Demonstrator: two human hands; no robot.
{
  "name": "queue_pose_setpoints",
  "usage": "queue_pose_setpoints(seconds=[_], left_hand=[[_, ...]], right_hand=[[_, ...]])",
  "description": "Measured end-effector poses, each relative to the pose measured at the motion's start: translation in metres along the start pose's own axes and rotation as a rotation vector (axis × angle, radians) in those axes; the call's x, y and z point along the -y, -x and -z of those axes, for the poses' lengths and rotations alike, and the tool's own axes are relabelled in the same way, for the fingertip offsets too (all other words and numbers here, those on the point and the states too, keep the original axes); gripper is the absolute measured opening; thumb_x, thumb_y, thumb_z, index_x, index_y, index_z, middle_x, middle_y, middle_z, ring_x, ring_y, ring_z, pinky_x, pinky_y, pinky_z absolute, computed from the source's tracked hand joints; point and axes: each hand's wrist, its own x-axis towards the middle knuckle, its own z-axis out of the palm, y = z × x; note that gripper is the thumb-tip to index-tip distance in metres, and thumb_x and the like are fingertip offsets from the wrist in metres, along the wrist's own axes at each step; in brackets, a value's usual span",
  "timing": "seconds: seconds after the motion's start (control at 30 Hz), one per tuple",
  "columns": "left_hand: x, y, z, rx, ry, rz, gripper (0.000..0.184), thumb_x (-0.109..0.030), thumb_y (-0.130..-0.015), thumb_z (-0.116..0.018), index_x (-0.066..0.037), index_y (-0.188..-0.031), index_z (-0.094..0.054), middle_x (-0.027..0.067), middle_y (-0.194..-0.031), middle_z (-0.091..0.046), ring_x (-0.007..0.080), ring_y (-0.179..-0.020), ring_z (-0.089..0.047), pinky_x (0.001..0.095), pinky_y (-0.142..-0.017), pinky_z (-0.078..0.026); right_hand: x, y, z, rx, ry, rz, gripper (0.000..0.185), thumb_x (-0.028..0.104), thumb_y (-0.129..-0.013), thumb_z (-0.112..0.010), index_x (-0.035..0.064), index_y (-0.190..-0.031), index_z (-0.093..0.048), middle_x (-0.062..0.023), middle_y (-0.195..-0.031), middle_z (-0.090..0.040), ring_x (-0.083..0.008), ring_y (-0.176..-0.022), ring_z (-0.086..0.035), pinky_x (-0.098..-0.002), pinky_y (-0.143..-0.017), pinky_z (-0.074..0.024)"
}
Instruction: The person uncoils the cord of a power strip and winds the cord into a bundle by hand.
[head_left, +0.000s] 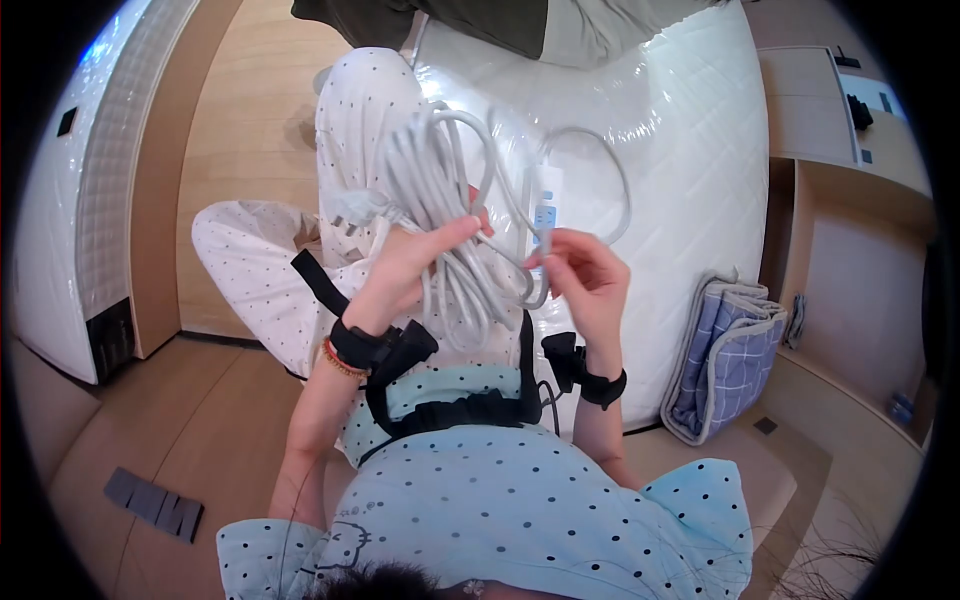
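Observation:
My left hand (425,258) is wrapped round a thick bundle of pale grey extension cord (462,295), looped several times above my lap. A plug (362,210) on one end of the cord sticks out to the left of that hand, its prongs showing. Between thumb and fingers, my right hand (588,278) pinches a stretch of the same cord at the bundle's right side. Just beyond the right hand, a white power strip (548,188) with blue socket faces lies on the plastic-covered mattress (690,150). From its far end a cord loop curves to the right.
A folded blue checked quilt (722,355) stands right of the mattress. Wooden shelving (850,270) lines the right side. Dark and beige fabric (500,25) lies at the mattress's far end. A grey slatted object (155,503) is on the floor at lower left.

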Motion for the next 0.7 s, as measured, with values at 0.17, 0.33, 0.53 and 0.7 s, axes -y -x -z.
queue_pose_setpoints(seconds=[0.17,0.33,0.53,0.7], left_hand=[[0.001,0.001,-0.003,0.072,-0.101,0.018,0.047,-0.011,-0.076,-0.070,0.000,-0.117,-0.049,0.0056,-0.099,-0.059,0.0145,-0.091,-0.057,0.0267,-0.081,-0.046],[-0.001,0.004,-0.005,0.015,-0.220,0.009,0.051,-0.011,-0.074,-0.069,-0.002,-0.119,-0.047,0.0052,-0.097,-0.057,0.0136,-0.087,-0.055,0.0265,-0.081,-0.044],[0.006,0.011,0.003,0.256,-0.076,0.047,0.056,-0.022,-0.069,-0.073,-0.004,-0.114,-0.045,0.0028,-0.080,-0.052,0.0153,-0.077,-0.053,0.0339,-0.080,-0.043],[0.004,0.010,0.007,0.635,0.017,0.059,0.059,-0.026,-0.065,-0.077,0.000,-0.109,-0.048,0.0046,-0.076,-0.053,0.0163,-0.074,-0.053,0.0366,-0.079,-0.044]], right_hand=[[0.004,-0.006,-0.029,0.146,0.152,0.073,0.020,-0.005,-0.072,-0.066,0.0025,-0.091,-0.062,0.0015,-0.079,-0.054,-0.0031,-0.052,-0.040,-0.0180,-0.049,-0.0304],[-0.001,-0.007,-0.035,0.209,0.293,0.150,0.024,-0.004,-0.071,-0.067,0.0040,-0.092,-0.064,0.0000,-0.076,-0.052,-0.0061,-0.054,-0.041,-0.0197,-0.048,-0.0305],[-0.013,-0.026,-0.004,-0.020,0.364,0.303,0.037,0.001,-0.073,-0.068,0.0042,-0.108,-0.058,-0.0081,-0.108,-0.054,-0.0157,-0.094,-0.051,-0.0250,-0.072,-0.0417],[-0.021,-0.041,0.004,-0.109,0.412,0.268,0.055,0.006,-0.080,-0.062,0.0049,-0.130,-0.040,-0.0109,-0.131,-0.041,-0.0203,-0.120,-0.041,-0.0301,-0.092,-0.0379]])
